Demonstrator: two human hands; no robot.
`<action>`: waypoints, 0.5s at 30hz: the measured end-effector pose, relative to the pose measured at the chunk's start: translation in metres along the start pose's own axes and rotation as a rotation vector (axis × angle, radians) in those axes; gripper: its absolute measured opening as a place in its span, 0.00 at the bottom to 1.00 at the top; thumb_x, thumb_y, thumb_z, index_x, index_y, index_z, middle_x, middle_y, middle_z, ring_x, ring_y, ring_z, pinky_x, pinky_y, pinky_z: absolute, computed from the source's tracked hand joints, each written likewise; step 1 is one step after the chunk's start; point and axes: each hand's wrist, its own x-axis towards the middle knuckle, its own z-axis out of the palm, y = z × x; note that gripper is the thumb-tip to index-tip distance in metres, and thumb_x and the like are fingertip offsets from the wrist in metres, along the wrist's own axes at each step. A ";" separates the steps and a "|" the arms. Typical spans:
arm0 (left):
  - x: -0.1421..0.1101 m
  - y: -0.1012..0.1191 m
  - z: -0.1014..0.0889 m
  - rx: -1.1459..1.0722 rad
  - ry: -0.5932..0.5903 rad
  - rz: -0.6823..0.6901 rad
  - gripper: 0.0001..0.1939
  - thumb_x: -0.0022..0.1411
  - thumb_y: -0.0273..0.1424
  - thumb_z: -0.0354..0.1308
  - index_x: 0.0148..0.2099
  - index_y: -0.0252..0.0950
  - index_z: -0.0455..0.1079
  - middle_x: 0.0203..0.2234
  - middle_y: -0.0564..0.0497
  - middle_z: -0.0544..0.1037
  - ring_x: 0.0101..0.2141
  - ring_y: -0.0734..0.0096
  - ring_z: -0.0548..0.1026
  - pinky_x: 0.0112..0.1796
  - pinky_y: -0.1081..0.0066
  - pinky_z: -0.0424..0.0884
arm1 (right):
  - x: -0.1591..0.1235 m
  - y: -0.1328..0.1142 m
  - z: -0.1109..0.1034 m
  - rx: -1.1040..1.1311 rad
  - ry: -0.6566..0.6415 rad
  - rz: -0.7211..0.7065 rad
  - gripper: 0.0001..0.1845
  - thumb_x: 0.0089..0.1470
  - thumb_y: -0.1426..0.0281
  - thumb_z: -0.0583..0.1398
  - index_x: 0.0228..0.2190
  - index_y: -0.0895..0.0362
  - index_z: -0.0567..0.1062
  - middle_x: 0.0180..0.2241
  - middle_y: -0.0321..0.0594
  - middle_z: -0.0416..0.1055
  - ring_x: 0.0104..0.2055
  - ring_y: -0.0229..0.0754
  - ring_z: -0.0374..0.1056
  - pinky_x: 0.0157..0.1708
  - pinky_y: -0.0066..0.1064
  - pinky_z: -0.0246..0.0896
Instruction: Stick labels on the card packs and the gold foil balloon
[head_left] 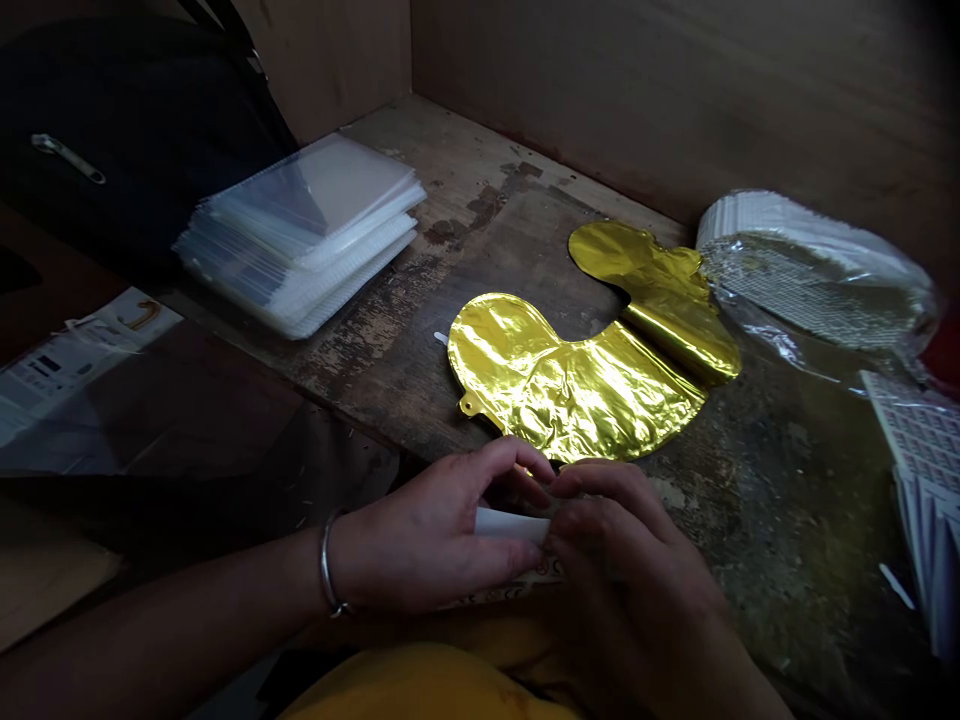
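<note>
Close to my body, my left hand [442, 535] and my right hand [637, 560] come together over a sheet of white printed paper [511, 526]. The sheet bends between the left thumb and fingers, and small printed marks such as CE show along its lower part. My right fingers are curled at its right end, hiding part of it. Just beyond the fingertips a shiny gold foil balloon [570, 385], flat and curved, lies on the worn wooden table [405, 370]. Its far end is crumpled, and a small tab sticks out at its near left.
A stack of clear plastic sleeves [300, 240] lies at the back left beside a black bag [135, 140]. Printed plastic packaging [90, 370] is at the left. White sticks in clear wrap [817, 265] and printed label sheets [919, 450] lie at the right. Wooden walls enclose the back.
</note>
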 end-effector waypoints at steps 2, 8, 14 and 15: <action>0.000 0.000 -0.002 0.041 0.005 0.053 0.15 0.57 0.23 0.59 0.46 0.40 0.65 0.40 0.54 0.73 0.40 0.71 0.71 0.40 0.73 0.67 | -0.001 -0.001 -0.002 0.020 -0.023 0.012 0.08 0.54 0.80 0.55 0.32 0.56 0.68 0.43 0.44 0.64 0.46 0.40 0.64 0.42 0.28 0.64; 0.006 -0.003 -0.005 0.203 -0.079 0.195 0.08 0.58 0.20 0.57 0.39 0.34 0.73 0.41 0.50 0.75 0.43 0.70 0.72 0.47 0.72 0.65 | 0.001 -0.001 -0.012 0.147 -0.026 0.133 0.07 0.56 0.78 0.57 0.33 0.53 0.67 0.43 0.40 0.65 0.48 0.38 0.65 0.43 0.23 0.64; 0.005 -0.002 -0.004 0.253 -0.012 0.198 0.12 0.55 0.34 0.66 0.42 0.36 0.76 0.46 0.49 0.74 0.47 0.66 0.71 0.50 0.72 0.65 | 0.013 -0.002 -0.024 0.215 -0.159 0.214 0.06 0.59 0.77 0.55 0.34 0.53 0.68 0.43 0.38 0.66 0.46 0.36 0.66 0.43 0.23 0.64; 0.004 -0.001 -0.004 0.252 -0.012 0.203 0.14 0.54 0.36 0.67 0.42 0.36 0.76 0.46 0.49 0.74 0.47 0.65 0.71 0.49 0.72 0.65 | 0.015 -0.003 -0.024 0.230 -0.192 0.220 0.07 0.59 0.77 0.54 0.34 0.53 0.68 0.43 0.38 0.66 0.46 0.36 0.66 0.43 0.25 0.64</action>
